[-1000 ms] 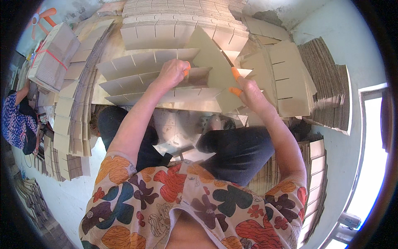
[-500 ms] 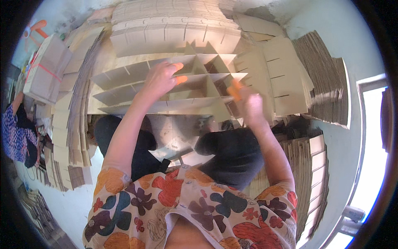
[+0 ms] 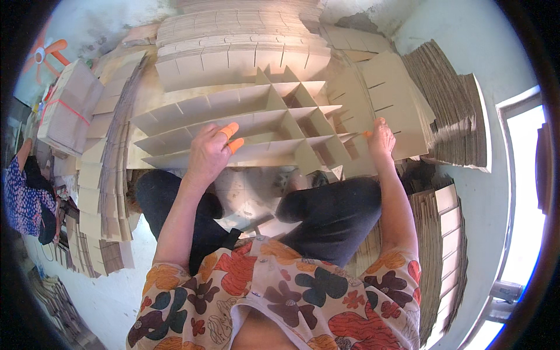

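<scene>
Several long cardboard strips [image 3: 210,124] stand on edge before me, crossed at their right part by two shorter slotted strips [image 3: 315,123] into a grid of cells. My left hand [image 3: 211,153] hovers over the nearest long strips, thumb and forefinger spread, orange covers on both tips, nothing between them. At the right, my right hand [image 3: 382,140] is on the pile of slotted cardboard strips [image 3: 388,96], its fingers bent at a strip's edge; the thumb tip is mostly hidden.
Stacks of slotted cardboard [image 3: 245,55] lie along the far side, with more stacks [image 3: 105,157] at left and a thick pile [image 3: 452,105] at far right. A carton [image 3: 71,108] and an orange fan [image 3: 41,55] stand at far left, near another person [image 3: 26,192].
My left hand has drawn back toward me from the middle strips. My right hand has left the grid's right end and moved right onto the strip pile.
</scene>
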